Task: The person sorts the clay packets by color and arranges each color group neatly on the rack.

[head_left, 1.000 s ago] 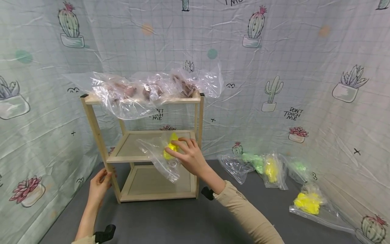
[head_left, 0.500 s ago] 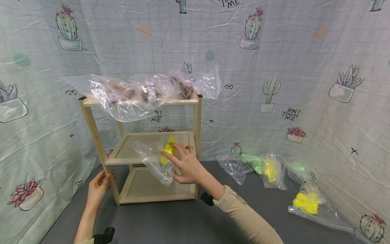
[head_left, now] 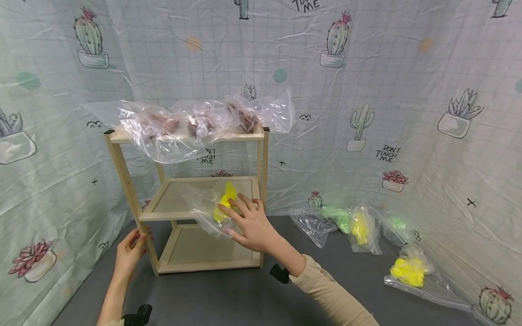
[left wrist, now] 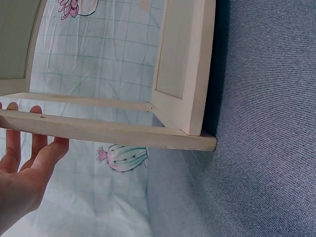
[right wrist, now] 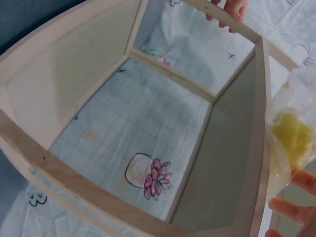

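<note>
A clear zip bag with a lumpy yellow object (head_left: 224, 206) lies at the front of the wooden rack's middle shelf (head_left: 169, 216), partly overhanging the edge. My right hand (head_left: 254, 226) has its fingers spread against that bag, the fingertips touching it near the yellow object. The right wrist view shows the yellow object (right wrist: 292, 138) inside the plastic, with fingers (right wrist: 289, 211) stretched beside it. Lower on the rack's left front post (head_left: 140, 226), my left hand (head_left: 129, 253) grips the wood. From the left wrist view, thumb and fingers sit on opposite sides of the post (left wrist: 98, 131).
Clear bags with brownish objects (head_left: 200, 124) cover the rack's top board, plastic hanging over its front. Right of the rack on the dark table (head_left: 220, 299) lie bags with green (head_left: 340, 218) and yellow contents (head_left: 408, 271). A cactus-print curtain (head_left: 310, 99) surrounds the table.
The right hand has shifted slightly down, its fingers spreading from a pinch on the bag. The bag's loose end has settled nearer the shelf. The left hand keeps its grip.
</note>
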A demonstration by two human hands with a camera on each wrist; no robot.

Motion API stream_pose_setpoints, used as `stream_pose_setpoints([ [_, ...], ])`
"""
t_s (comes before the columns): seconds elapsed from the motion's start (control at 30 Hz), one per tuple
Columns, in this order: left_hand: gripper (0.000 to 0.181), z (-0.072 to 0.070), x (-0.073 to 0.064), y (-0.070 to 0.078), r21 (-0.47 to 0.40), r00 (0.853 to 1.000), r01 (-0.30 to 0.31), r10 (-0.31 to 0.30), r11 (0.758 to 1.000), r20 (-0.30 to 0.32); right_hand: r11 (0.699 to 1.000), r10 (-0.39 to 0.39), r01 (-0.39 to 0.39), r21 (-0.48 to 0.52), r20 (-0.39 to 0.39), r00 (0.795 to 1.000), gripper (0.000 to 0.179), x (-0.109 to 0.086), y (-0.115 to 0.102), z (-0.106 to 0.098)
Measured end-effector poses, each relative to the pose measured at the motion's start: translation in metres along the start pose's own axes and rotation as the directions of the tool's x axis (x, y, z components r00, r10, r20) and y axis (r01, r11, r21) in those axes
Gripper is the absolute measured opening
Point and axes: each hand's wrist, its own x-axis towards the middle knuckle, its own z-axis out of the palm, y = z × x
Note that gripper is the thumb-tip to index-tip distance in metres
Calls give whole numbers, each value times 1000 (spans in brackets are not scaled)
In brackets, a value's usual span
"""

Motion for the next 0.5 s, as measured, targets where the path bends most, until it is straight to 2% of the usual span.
stream_pose_setpoints([
  [0.1, 43, 0, -1, 0, -9, 1000, -2, 2, 1000, 9, 1000, 2, -2, -20, -17, 1000, 44, 2, -3, 3],
  [0.2, 43, 0, -1, -1, -5, 1000, -4, 4, 1000, 12, 999, 6, -6, -41, -10, 1000, 41, 5, -5, 7],
  [0.5, 43, 1, 0, -4, 9, 1000, 29, -29, 1000, -6, 1000, 17, -19, 22, 83, 996, 41, 23, -12, 14],
])
